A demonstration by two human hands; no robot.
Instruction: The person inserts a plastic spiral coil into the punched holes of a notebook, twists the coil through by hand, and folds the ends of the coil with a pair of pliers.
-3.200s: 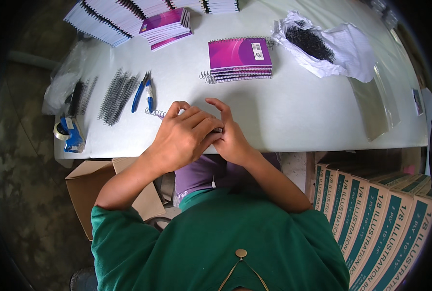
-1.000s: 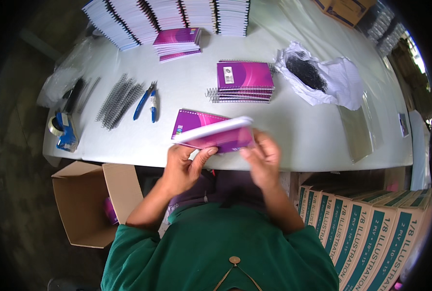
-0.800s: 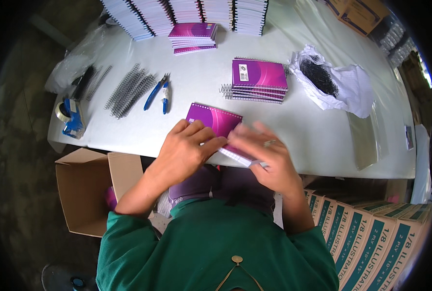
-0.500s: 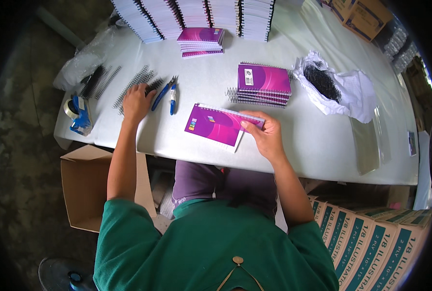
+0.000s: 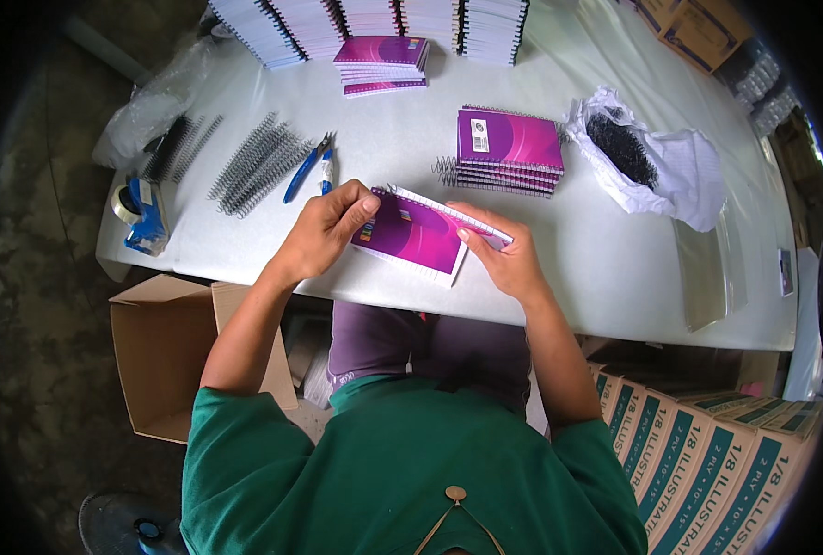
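My right hand point(image 5: 509, 262) grips the right end of a purple-covered notebook point(image 5: 419, 233), thumb on top of the cover. A row of punched holes runs along the notebook's far edge, and white pages show beneath the cover. At its left end my left hand point(image 5: 324, 229) is closed, thumb against curled fingers. A short bit of dark spiral binding coil point(image 5: 391, 189) shows by those fingertips at the holes; my fingers hide the rest. Loose spiral coils point(image 5: 259, 166) lie to the left, beside blue-handled pliers point(image 5: 308, 168) and a second blue-handled tool point(image 5: 327, 172).
Coil-bound purple notebooks point(image 5: 509, 143) are stacked at right, near a white cloth point(image 5: 684, 171) holding a dark coil heap point(image 5: 622, 150). Further back are more purple notebooks point(image 5: 381, 55) and tall bound stacks point(image 5: 430, 23). A tape dispenser point(image 5: 146, 217) sits left; an open carton point(image 5: 157, 361) stands below.
My left hand has left the loose coils and come right to the notebook's left end, with a coil at its fingertips. My right hand still holds the notebook.
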